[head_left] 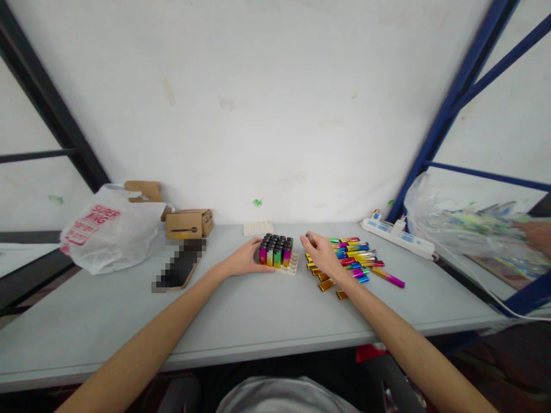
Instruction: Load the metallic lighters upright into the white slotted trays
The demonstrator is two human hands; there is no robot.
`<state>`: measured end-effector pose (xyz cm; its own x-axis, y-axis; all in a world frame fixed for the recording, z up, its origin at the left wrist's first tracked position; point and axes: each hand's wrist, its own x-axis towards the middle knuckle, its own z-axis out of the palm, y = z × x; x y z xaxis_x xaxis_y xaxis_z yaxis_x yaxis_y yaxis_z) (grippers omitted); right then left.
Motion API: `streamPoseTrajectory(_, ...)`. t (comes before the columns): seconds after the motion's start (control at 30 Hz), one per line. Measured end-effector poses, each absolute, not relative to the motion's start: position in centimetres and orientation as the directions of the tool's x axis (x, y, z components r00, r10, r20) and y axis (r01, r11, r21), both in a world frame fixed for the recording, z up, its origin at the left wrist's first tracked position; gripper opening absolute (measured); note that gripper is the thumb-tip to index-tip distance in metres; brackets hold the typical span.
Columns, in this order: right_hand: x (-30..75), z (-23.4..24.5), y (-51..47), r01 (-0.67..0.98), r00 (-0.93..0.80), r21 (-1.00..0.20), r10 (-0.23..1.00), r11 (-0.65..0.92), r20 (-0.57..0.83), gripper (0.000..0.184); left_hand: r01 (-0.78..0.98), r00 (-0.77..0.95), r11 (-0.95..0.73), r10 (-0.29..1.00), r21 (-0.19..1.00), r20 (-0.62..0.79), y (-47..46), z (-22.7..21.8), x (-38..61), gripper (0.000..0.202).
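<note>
Several shiny coloured lighters (pixel 275 252) with black tops stand upright, packed in rows in a pale tray with round holes (pixel 293 265). My left hand (pixel 249 256) curves around the left side of this group, thumb at the near side and fingers behind, gripping it. Just right of the tray, my right hand (pixel 319 252) is closed, pinching a lighter (pixel 309 237) whose dark metallic end shows above the fingers; the rest of it is hidden. Beneath and beside that hand lies a loose pile of metallic lighters (pixel 353 257) in gold, blue, red and purple.
A second pale tray (pixel 258 228) lies by the wall. To the left are a phone (pixel 183 264), a cardboard box (pixel 189 223) and a white plastic bag (pixel 114 226). A power strip (pixel 398 238) lies at right. Beyond the blue frame (pixel 434 135), another person's hand (pixel 536 238) shows.
</note>
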<state>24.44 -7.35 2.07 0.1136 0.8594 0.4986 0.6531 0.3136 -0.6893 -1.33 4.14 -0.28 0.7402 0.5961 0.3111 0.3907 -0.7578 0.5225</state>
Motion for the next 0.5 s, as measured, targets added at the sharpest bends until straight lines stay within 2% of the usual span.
streamPoseTrajectory(0.13, 24.5, 2.8, -8.0, 0.661, -0.019, -0.649, 0.873, 0.377, 0.487, 0.035, 0.392, 0.746, -0.76, 0.592, 0.518, 0.305, 4.0, -0.1, -1.3, 0.088)
streamPoseTrajectory(0.27, 24.7, 3.4, -8.4, 0.71, -0.211, -0.47, 0.795, 0.524, 0.568, 0.037, 0.394, 0.76, -0.772, 0.579, 0.499, 0.296, 4.0, -0.1, -1.4, 0.088)
streamPoseTrajectory(0.33, 24.7, 3.5, -8.5, 0.73, -0.246, -0.402, 0.76, 0.553, 0.601, 0.04, 0.398, 0.768, -0.773, 0.575, 0.494, 0.283, 4.0, -0.2, -1.4, 0.089)
streamPoseTrajectory(0.4, 24.7, 3.6, -8.7, 0.748, -0.226, -0.412, 0.783, 0.521, 0.579, 0.045, 0.399, 0.769, -0.771, 0.576, 0.496, 0.277, 4.1, -0.3, -1.4, 0.091)
streamPoseTrajectory(0.5, 24.6, 3.7, -8.9, 0.74, -0.189, -0.494, 0.846, 0.457, 0.499, 0.051, 0.403, 0.761, -0.764, 0.585, 0.503, 0.28, 4.2, -0.4, -1.4, 0.091)
